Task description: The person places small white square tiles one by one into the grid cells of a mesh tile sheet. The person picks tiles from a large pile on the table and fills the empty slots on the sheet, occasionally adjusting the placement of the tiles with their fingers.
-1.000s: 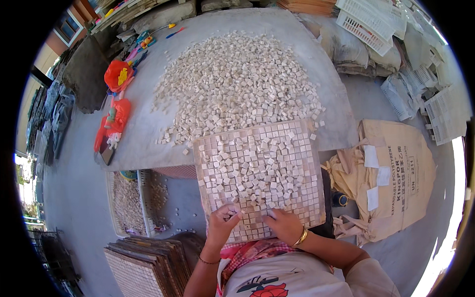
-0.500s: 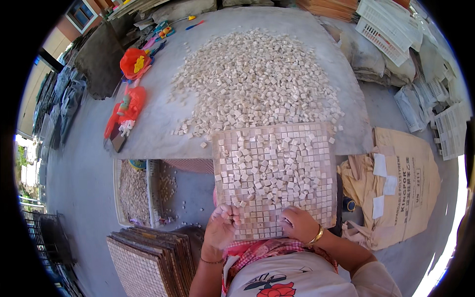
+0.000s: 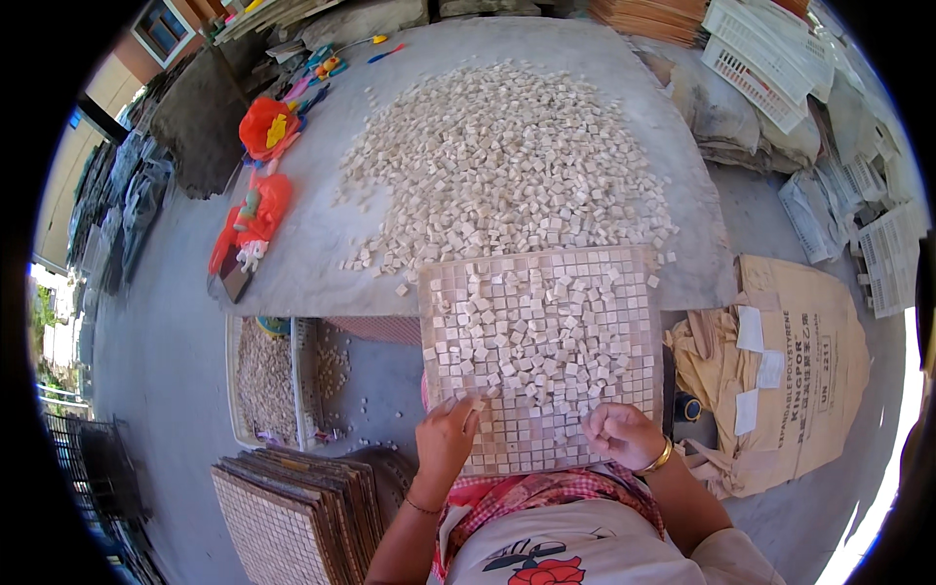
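A square grid tray (image 3: 639,268) leans from the table edge toward my lap, its cells partly filled with small pale stone tiles. More loose tiles (image 3: 556,336) lie scattered over its upper and middle part. At the tray's lower left, my left hand (image 3: 448,436) has its fingers drawn together, their tips beside loose tiles; what they pinch is too small to make out. My right hand (image 3: 626,436) is over the lower right of the grid with its fingers curled closed, and anything inside them is hidden.
A large heap of stone tiles (image 3: 507,156) covers the grey table (image 3: 302,214). Red plastic toys (image 3: 268,210) and a dark phone (image 3: 236,283) lie at its left edge. Below left stand a white crate of tiles (image 3: 234,390) and stacked grid boards (image 3: 283,517). A brown sack (image 3: 819,370) lies right.
My left hand has moved up and turned, its fingers now reaching onto the grid. My right hand has shifted right, its curled fingers turned more toward view.
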### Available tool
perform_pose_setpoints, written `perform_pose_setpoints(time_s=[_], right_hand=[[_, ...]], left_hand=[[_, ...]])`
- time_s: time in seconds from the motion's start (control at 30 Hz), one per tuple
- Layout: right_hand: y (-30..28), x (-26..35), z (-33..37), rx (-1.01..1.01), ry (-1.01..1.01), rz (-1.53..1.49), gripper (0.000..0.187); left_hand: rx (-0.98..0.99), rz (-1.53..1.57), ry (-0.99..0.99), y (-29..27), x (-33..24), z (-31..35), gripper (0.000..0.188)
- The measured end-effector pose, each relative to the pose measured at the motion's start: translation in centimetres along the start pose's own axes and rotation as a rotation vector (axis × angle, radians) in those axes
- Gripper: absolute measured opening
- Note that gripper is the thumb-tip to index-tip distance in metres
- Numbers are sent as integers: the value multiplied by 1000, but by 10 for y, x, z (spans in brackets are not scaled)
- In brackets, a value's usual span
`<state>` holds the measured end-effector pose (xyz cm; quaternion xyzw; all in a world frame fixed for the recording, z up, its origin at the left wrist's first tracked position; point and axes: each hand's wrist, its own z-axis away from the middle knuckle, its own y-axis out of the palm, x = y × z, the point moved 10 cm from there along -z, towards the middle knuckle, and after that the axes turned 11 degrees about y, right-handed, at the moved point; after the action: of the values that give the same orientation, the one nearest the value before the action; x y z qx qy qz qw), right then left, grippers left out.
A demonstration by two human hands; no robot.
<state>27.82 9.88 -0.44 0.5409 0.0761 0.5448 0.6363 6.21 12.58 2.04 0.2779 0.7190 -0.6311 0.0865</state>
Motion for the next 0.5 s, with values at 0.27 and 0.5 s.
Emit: perform_pose_setpoints(time_s=[0.27, 0.5], right_hand=[[-10, -6, 6, -6, 5, -48, 28], [-12, -3, 7, -40, -20, 3, 31]], left_hand=[[93, 6, 87, 4, -13, 3, 14], [48, -10, 129, 1, -19, 7, 13]])
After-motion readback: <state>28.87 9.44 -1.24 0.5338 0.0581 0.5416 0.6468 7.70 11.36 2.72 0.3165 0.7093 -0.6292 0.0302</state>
